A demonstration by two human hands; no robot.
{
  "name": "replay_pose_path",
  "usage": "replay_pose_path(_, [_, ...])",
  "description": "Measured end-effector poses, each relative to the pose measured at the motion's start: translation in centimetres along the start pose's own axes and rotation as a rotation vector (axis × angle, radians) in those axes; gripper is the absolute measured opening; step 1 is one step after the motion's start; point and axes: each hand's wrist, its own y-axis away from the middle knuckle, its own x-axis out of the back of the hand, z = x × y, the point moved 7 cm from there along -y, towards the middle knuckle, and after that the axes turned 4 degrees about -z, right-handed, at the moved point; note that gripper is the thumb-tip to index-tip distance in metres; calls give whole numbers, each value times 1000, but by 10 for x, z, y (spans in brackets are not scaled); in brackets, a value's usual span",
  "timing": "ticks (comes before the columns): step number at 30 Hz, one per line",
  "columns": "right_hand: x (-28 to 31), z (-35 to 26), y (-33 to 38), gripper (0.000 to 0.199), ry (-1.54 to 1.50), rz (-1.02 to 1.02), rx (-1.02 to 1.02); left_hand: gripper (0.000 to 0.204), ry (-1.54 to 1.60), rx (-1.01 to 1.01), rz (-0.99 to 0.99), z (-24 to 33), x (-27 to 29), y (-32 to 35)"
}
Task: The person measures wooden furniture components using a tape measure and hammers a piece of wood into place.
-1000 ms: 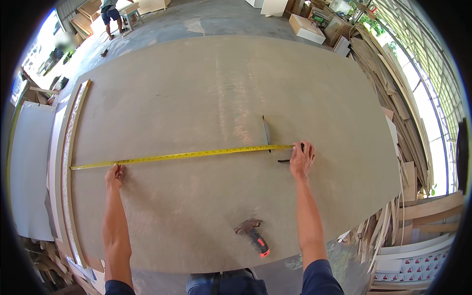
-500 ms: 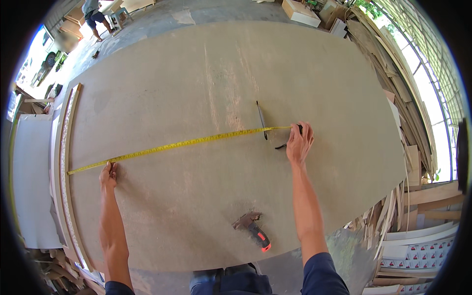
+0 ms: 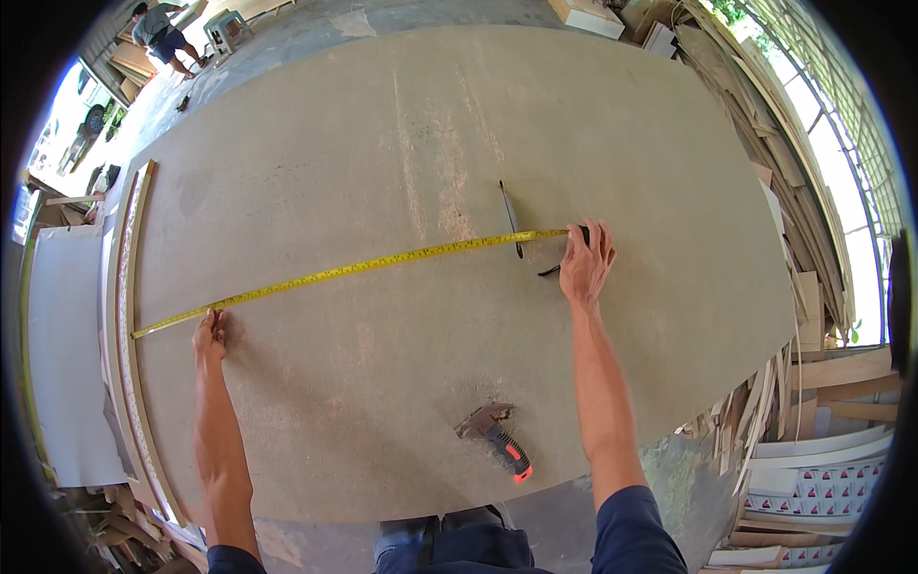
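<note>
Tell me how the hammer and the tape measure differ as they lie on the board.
The tape measure is yellow, long and thin, stretched across the board between the left hand and the right hand. The hammer is short, with an orange-and-black grip and a dull metal head. Both hands pin the tape; nothing touches the hammer. Both lie flat on the board.

Setting: woodworking shop, open on the right side to daylight. Evidence: 1 large bare board [image 3: 459,191] fills the work area, with a yellow tape measure [image 3: 354,270] stretched across it and a hammer [image 3: 497,437] with a red-and-black handle lying near its front edge. Offcuts and stacked wood strips [image 3: 765,143] pile along the right. White panels [image 3: 62,364] lie at left. Concrete floor [image 3: 277,38] beyond, with a stool [image 3: 225,27] and another person [image 3: 158,29] working far off.
</note>
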Motion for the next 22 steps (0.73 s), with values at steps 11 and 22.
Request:
replay_pose_path(11, [1,-2,-2,22,-20,13,5,15,10,-22,-2,2,1,-2])
replay_pose_path(22, [1,-4,-3,25,-65,21,37,19,-46,-2,11,6,1,-4])
